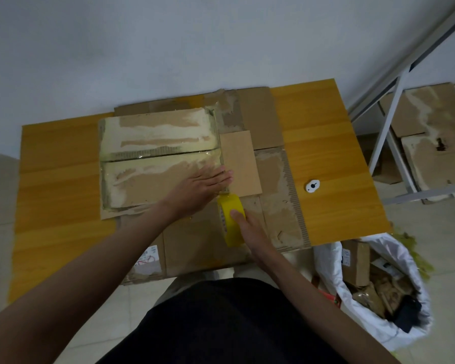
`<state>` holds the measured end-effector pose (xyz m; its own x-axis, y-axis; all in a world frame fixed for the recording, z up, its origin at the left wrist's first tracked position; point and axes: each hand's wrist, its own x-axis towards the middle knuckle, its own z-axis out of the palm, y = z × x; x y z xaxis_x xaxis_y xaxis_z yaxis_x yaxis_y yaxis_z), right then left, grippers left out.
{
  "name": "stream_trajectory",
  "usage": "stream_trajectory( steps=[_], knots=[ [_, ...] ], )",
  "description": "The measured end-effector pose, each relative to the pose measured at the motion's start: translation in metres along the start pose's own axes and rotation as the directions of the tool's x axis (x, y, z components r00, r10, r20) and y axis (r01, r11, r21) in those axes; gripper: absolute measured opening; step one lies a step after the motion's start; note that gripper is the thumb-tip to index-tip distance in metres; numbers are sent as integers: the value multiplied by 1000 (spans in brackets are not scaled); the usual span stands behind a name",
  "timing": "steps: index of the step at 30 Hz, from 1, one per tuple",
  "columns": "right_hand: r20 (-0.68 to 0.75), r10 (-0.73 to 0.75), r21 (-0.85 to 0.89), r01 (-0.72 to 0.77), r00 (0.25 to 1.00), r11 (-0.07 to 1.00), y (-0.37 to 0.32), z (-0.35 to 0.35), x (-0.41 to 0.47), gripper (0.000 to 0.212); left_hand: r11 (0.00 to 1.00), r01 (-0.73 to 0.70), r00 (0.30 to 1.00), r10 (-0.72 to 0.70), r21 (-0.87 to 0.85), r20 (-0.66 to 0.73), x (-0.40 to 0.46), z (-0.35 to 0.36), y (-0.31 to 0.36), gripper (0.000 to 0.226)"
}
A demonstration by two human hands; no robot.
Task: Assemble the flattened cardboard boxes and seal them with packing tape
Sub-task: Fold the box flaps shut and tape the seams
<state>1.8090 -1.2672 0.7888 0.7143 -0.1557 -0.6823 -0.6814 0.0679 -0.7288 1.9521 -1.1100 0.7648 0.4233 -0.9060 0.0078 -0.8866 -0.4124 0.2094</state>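
An assembled cardboard box (153,143), its closed top flaps covered in torn tape residue, stands on flattened cardboard (195,243) spread over a wooden table (331,164). A side flap (241,164) sticks out from the box's right end. My left hand (202,185) lies flat with straight fingers on the box's top near its right edge. My right hand (250,227) grips a yellow roll of packing tape (230,219) just below that corner, the thumb over the roll.
A small white round object (312,186) lies on the table to the right. A white bag (376,282) of cardboard scraps stands on the floor at the right. More worn boxes (436,158) sit behind a metal rack frame (389,122).
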Motion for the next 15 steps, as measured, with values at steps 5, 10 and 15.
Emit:
stream_trajectory(
  steps=[5,10,15],
  knots=[
    [-44,-74,-27,73,996,997,-3,1,-4,33,1000,5,1000,-5,-23,10,1,3,0,50],
    [-96,-128,-47,124,987,991,-6,1,-8,45,1000,-5,1000,5,1,25,-1,5,-3,51],
    [-120,-145,-77,136,982,988,-8,1,-11,48,1000,4,1000,-4,9,9,-2,8,-5,51]
  ],
)
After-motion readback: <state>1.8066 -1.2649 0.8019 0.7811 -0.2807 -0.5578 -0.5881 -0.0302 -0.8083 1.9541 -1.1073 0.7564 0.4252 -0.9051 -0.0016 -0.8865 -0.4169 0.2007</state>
